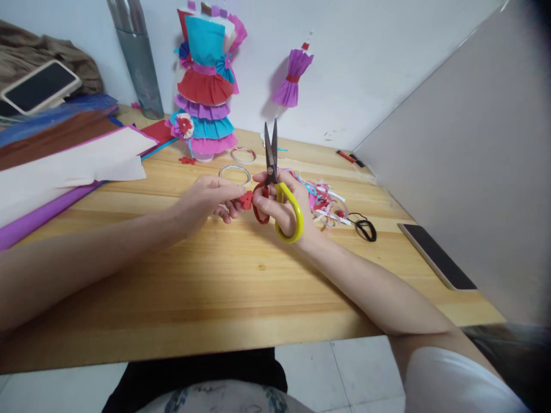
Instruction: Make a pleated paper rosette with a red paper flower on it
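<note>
My left hand (215, 198) pinches a small red paper flower (245, 199) between thumb and fingers above the middle of the table. Close beside it, my right hand (286, 201) is closed around scissors (271, 152) with one red and one yellow handle. Their dark blades point up and away from me, slightly parted, and are clear of the flower. Just behind my left hand lies a roll of tape (235, 174). Paper scraps (322, 198) in several colours are heaped behind and right of my right hand.
A layered paper dress (206, 86) stands against the wall, with a small purple dress (294, 77) to its right. Coloured paper sheets (77, 166), a bottle (140, 63) and a phone (41, 86) are at left. Another phone (437, 255) and a black hair tie (365, 229) lie at right.
</note>
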### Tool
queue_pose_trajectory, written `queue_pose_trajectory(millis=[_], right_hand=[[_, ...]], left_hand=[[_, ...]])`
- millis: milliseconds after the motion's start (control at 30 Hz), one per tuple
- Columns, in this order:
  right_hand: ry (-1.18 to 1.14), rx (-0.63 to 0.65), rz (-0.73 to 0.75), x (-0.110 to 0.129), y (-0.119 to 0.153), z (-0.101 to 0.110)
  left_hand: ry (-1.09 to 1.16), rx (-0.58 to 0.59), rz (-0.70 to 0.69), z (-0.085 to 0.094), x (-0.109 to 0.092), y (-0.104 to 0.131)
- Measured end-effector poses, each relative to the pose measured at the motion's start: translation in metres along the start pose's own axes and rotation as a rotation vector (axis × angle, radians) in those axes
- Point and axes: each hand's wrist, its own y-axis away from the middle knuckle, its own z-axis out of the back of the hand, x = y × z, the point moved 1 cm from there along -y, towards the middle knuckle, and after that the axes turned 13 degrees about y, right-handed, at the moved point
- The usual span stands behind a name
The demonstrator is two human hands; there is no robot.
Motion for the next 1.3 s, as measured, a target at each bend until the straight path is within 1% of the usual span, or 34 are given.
queue_pose_trajectory(millis=[167, 200, 333, 367, 567, 667, 767, 833, 1000, 1300], right_hand=[[0.007, 0.003, -0.001, 0.0023, 0.0002, 0.0004], [0.003, 0.005, -0.002, 0.0022, 0.0002, 0.0003], [-0.014, 0.013, -0.006, 0.0009, 0.0, 0.0001], [-0.018, 0.012, -0.004, 0.0005, 0.0, 0.0], [-0.025, 0.022, -0.005, -0.0011, -0.0011, 0.0004], [-0.023, 0.026, -0.014, -0.0002, -0.0018, 0.0009], [-0.022, 0.024, -0.028, 0.0012, -0.0024, 0.0013], [-0.033, 0.028, -0.029, 0.0018, -0.0026, 0.0014], [-0.043, 0.028, -0.026, 0.0008, -0.0025, 0.0018], [-0.069, 0.049, -0.01, -0.004, -0.0037, 0.0016]], left_hand=[[0.053, -0.08, 0.04, 0.0024, 0.0024, -0.0042], [0.049, -0.072, 0.043, 0.003, 0.0031, -0.0048], [-0.017, 0.031, 0.028, 0.0041, 0.004, -0.0041], [-0.039, 0.037, 0.021, 0.0042, 0.0038, -0.0036], [-0.092, -0.006, -0.038, 0.0013, 0.0006, -0.001], [-0.063, -0.024, -0.011, 0.0, -0.0001, -0.0014], [0.012, -0.045, 0.02, 0.0021, 0.0014, -0.0038], [0.039, -0.035, 0.017, 0.0044, 0.0029, -0.0052], [-0.03, 0.076, 0.006, 0.0057, 0.0037, -0.0042], [-0.026, 0.046, -0.011, 0.0046, 0.0044, -0.0053]])
